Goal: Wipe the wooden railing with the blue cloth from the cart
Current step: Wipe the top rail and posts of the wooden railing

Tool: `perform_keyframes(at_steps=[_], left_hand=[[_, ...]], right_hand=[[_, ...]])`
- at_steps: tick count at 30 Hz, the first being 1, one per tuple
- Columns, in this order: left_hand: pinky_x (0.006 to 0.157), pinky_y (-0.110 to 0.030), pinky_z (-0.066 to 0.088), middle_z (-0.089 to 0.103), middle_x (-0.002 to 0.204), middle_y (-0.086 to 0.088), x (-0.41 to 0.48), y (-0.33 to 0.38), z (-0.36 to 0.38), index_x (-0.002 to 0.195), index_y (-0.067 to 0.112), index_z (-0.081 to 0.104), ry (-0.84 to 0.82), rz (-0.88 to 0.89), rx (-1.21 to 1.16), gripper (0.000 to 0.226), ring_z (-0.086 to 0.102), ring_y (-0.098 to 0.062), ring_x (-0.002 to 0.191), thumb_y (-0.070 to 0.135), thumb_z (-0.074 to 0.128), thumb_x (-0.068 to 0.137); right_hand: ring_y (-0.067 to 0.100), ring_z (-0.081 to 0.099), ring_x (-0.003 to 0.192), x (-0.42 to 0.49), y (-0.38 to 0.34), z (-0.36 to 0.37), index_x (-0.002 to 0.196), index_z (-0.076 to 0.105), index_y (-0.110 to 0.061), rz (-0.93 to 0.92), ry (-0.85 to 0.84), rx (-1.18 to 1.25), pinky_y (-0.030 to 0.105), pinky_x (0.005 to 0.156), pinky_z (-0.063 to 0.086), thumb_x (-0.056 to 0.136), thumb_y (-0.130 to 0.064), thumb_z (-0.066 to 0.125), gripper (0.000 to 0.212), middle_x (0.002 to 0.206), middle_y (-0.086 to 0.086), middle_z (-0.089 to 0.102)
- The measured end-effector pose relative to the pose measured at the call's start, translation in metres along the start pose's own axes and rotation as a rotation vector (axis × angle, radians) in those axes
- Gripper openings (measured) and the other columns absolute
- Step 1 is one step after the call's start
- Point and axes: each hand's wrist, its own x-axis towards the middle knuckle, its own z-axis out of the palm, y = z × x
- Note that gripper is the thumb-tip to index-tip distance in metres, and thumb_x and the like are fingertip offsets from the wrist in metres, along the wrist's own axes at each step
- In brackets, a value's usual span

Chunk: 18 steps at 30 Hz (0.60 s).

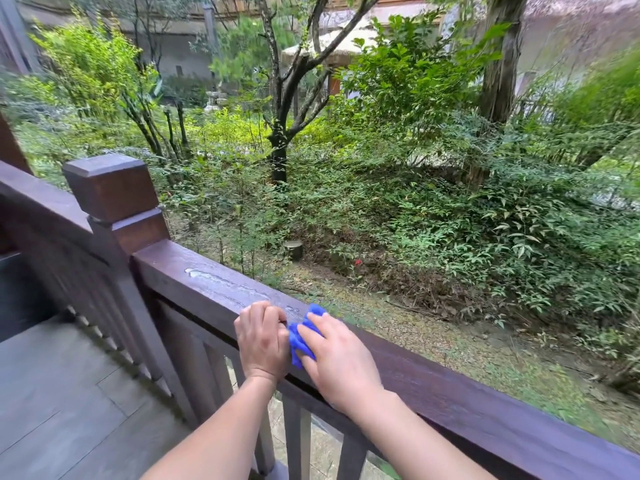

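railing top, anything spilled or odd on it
Yes: a pale wet streak lies along the wooden railing top, between the corner post and the hands. The blue cloth sits just right of it.

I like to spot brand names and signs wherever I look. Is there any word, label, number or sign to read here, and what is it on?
None can be read.
Blue cloth: no tag or print shows.
Wooden railing and its post: bare wood, no plate or number.
Buildings behind the garden: blurred, no sign can be made out.
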Motion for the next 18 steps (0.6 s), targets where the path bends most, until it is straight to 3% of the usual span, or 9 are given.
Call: perform_keyframes(at_steps=[3, 8, 11, 14, 18], left_hand=[[0.079, -0.042, 0.034, 0.055, 0.095, -0.008, -0.001, -0.002, -0.001, 0.078, 0.015, 0.053, -0.003, 0.020, -0.003, 0.018, 0.047, -0.032, 0.086, 0.025, 0.038, 0.077], [0.078, -0.042, 0.033, 0.054, 0.095, -0.008, 0.000, 0.001, 0.001, 0.078, 0.014, 0.053, -0.001, 0.024, -0.013, 0.019, 0.046, -0.031, 0.086, 0.024, 0.037, 0.078], [0.076, -0.041, 0.033, 0.055, 0.093, -0.009, 0.001, 0.000, 0.000, 0.078, 0.014, 0.054, 0.001, 0.017, -0.014, 0.020, 0.046, -0.031, 0.084, 0.024, 0.037, 0.078], [0.076, -0.042, 0.033, 0.055, 0.092, -0.009, -0.001, 0.000, -0.001, 0.077, 0.014, 0.054, -0.006, 0.008, -0.009, 0.019, 0.046, -0.031, 0.084, 0.024, 0.038, 0.078], [0.077, -0.042, 0.033, 0.054, 0.093, -0.008, 0.000, 0.000, -0.006, 0.080, 0.015, 0.054, -0.042, 0.036, 0.018, 0.018, 0.042, -0.028, 0.086, 0.025, 0.038, 0.080]], right_hand=[[0.023, 0.053, 0.121, -0.020, 0.023, -0.009, 0.113, 0.061, -0.024, -0.033, 0.057, -0.040, 0.033, 0.102, 0.042, 0.080, -0.039, 0.053, 0.038, 0.130, 0.000, 0.059], [0.025, 0.041, 0.125, 0.019, 0.027, -0.009, 0.123, 0.054, -0.017, 0.246, 0.041, -0.065, 0.032, 0.105, 0.034, 0.090, -0.036, 0.048, 0.039, 0.138, 0.004, 0.048], [0.026, 0.037, 0.131, 0.021, 0.008, 0.002, 0.127, 0.051, -0.016, 0.069, -0.003, -0.044, 0.036, 0.111, 0.028, 0.088, -0.033, 0.049, 0.042, 0.143, 0.007, 0.044], [0.026, 0.046, 0.127, 0.000, 0.015, 0.006, 0.122, 0.056, -0.017, -0.099, 0.030, -0.015, 0.037, 0.108, 0.036, 0.081, -0.032, 0.058, 0.044, 0.136, 0.006, 0.053], [0.024, 0.041, 0.127, 0.027, 0.014, 0.009, 0.123, 0.055, -0.017, 0.104, 0.066, 0.011, 0.031, 0.107, 0.034, 0.089, -0.035, 0.050, 0.038, 0.138, 0.005, 0.049]])
